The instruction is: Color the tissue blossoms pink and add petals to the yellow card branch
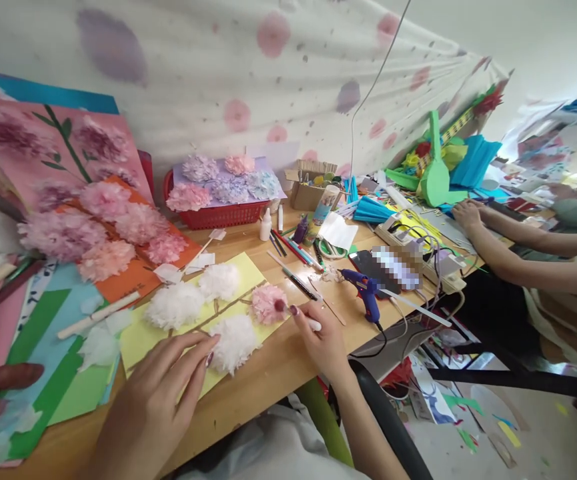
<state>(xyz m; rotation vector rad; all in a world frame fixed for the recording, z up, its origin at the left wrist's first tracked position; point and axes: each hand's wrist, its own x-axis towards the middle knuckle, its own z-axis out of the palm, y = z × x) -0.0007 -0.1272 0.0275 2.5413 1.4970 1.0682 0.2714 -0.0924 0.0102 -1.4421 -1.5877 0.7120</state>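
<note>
On a yellow sheet [135, 340] lie white tissue-paper flowers [235, 342] and one pink tissue-paper flower [269, 303], along with brown stem lines. My left hand [168, 380] is at the left edge of the lower white flower, its thumb and fingertips closed on the petals. In my right hand [323, 340] is a white pen [313, 325], pinched between thumb and fingers. Its dark red tip meets the right side of the pink flower. My fingers cover part of the pen's middle.
A blue glue gun [363, 290], a phone [388, 267] and power strips [428, 257] lie to the right. Pens [298, 250], a white bottle [265, 225] and a red basket [223, 217] stand behind. Coloured paper [63, 347] fills the left. Another person's hand [467, 215] is farther right.
</note>
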